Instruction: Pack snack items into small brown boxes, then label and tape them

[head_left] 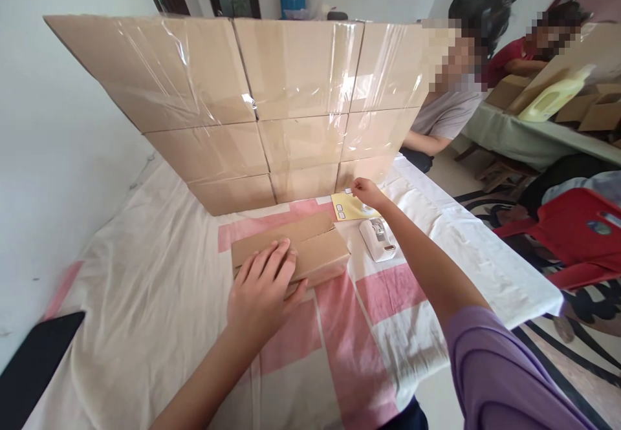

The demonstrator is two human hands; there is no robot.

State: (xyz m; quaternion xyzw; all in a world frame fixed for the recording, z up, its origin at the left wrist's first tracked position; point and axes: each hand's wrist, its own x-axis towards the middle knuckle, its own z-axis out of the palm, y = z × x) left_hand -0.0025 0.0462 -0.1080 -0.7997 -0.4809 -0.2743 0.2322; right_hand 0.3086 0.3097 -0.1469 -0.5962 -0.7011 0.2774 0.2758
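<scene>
A closed cardboard box [320, 249] lies on the cloth in front of me. My left hand [264, 281] rests on its top and near side, fingers spread. Farther off, my right hand [367, 193] is over a yellow sheet [347, 207] with small white labels on it. Its fingertips are pinched together, and a tiny white piece shows beside them; whether it is in the fingers or on the sheet I cannot tell. Just nearer than the sheet stands a white tape dispenser [378, 239], to the right of the box.
A tall wall of taped cardboard compartments [301, 87] stands across the back of the table. Pink-and-white cloth [121, 288] covers the table. A black flat object [41, 365] lies at the left edge. People sit to the right, near a red chair [572, 236] and another table with a yellow jug [553, 97].
</scene>
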